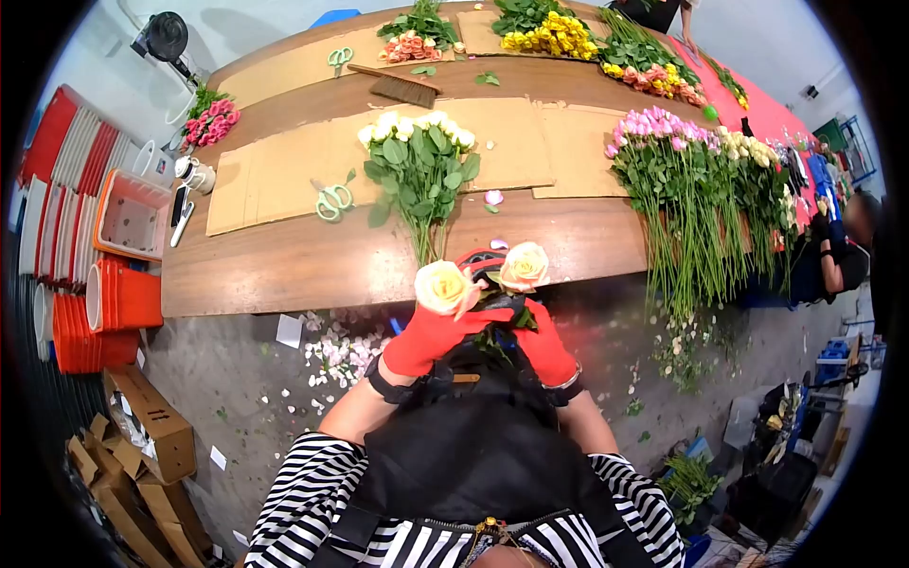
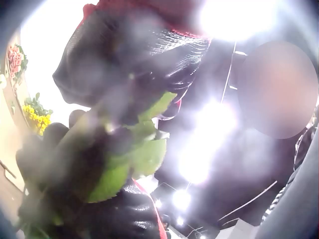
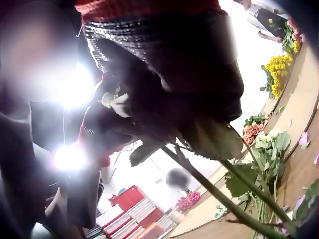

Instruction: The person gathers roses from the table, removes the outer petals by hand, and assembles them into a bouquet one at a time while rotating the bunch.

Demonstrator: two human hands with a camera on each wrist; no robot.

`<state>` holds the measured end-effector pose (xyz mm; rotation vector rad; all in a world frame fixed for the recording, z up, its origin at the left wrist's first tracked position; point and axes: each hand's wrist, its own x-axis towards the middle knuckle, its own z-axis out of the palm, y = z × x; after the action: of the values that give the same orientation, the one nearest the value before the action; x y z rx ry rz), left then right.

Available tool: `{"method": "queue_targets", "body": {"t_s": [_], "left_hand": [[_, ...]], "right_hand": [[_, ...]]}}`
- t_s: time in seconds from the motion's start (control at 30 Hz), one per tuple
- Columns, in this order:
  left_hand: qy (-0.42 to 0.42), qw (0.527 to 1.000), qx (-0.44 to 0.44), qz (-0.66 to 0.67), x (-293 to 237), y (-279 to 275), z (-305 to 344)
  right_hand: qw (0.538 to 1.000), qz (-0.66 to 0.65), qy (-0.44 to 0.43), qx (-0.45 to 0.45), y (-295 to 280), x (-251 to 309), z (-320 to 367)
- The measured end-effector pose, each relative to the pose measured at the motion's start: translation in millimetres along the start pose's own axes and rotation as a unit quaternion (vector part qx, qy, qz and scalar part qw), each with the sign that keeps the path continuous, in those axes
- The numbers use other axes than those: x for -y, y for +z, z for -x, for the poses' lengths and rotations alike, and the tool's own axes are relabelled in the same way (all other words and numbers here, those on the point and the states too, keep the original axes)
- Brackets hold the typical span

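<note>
Two peach roses, one on the left (image 1: 443,287) and one on the right (image 1: 524,267), stand above the hands at the table's front edge. The left hand (image 1: 421,338), in a red glove with a black palm, curls round the stems just below the blooms. Close beside it, the right hand (image 1: 547,352) wears the same kind of glove and grips the stems and leaves too. Green leaves (image 2: 149,154) show between the dark glove parts in the left wrist view. In the right wrist view, stems (image 3: 209,186) run down from under the right hand (image 3: 169,64); the fingertips are hidden.
White roses (image 1: 417,128) lie on cardboard (image 1: 275,180) ahead, with green-handled scissors (image 1: 333,202) to their left. Pink roses (image 1: 663,128) with long stems overhang the table's right side. A brush (image 1: 402,89) lies farther back. Orange bins (image 1: 118,298) stand at left; another person is at right.
</note>
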<state>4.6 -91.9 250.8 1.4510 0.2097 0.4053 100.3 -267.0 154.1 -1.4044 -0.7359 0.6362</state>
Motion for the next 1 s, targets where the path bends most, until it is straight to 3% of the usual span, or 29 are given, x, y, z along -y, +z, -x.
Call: {"method": "queue_targets", "body": {"t_s": [0.03,0.07,0.1,0.17,0.2,0.23,0.3,0.43,0.5,0.53,0.6,0.7,0.8,0.93,1.0], "left_hand": [[0.073,0.997,-0.023,-0.014,-5.1,6.5,-4.8],[0.004,0.999,-0.048,-0.019,9.8,0.0,1.9],[-0.036,0.994,-0.072,0.076,6.9,1.1,4.2],[-0.114,0.951,-0.118,0.261,-6.8,2.6,6.6],[-0.129,0.982,-0.114,0.079,-12.9,0.0,4.6],[-0.104,0.982,-0.110,0.110,-9.7,-3.1,6.5],[-0.055,0.978,-0.100,0.173,0.9,-6.5,9.8],[0.036,0.973,-0.130,0.189,5.9,14.3,10.5],[0.121,0.983,-0.093,-0.101,5.9,8.3,8.9],[0.116,0.985,-0.100,-0.079,3.8,11.5,8.7],[0.019,0.977,-0.148,0.153,-8.2,24.6,9.9],[0.041,0.985,-0.160,0.048,3.0,17.9,15.6],[0.076,0.981,-0.151,-0.097,9.4,11.1,10.7],[-0.001,0.991,-0.110,-0.076,23.3,-5.2,22.4],[-0.023,0.991,-0.088,-0.095,19.7,-16.0,25.5]], "right_hand": [[1.000,0.006,0.010,0.019,-1.9,2.1,-1.4],[0.999,0.011,0.021,0.038,-5.1,3.4,-5.3],[0.998,0.016,0.031,0.059,-6.9,5.6,-10.1],[0.992,-0.090,0.086,-0.014,-0.6,46.0,-18.8],[0.982,-0.142,0.113,-0.051,2.6,72.9,-24.8],[0.990,-0.128,0.029,-0.060,3.1,96.3,-36.8],[0.988,-0.126,0.003,-0.094,3.3,127.1,-39.5],[0.978,0.075,-0.151,-0.123,15.1,146.3,-44.9],[0.958,0.170,-0.159,-0.168,23.1,154.1,-45.9],[0.950,0.181,-0.178,-0.181,25.2,150.2,-47.0],[0.942,0.163,-0.201,-0.215,28.1,140.0,-49.1],[0.967,0.006,-0.125,-0.222,35.2,138.7,-46.8],[0.962,-0.145,-0.073,-0.219,38.6,134.0,-40.6],[0.943,-0.293,-0.041,-0.150,22.6,124.7,-51.0],[0.976,-0.142,-0.160,-0.049,1.5,124.1,-52.6]]}}
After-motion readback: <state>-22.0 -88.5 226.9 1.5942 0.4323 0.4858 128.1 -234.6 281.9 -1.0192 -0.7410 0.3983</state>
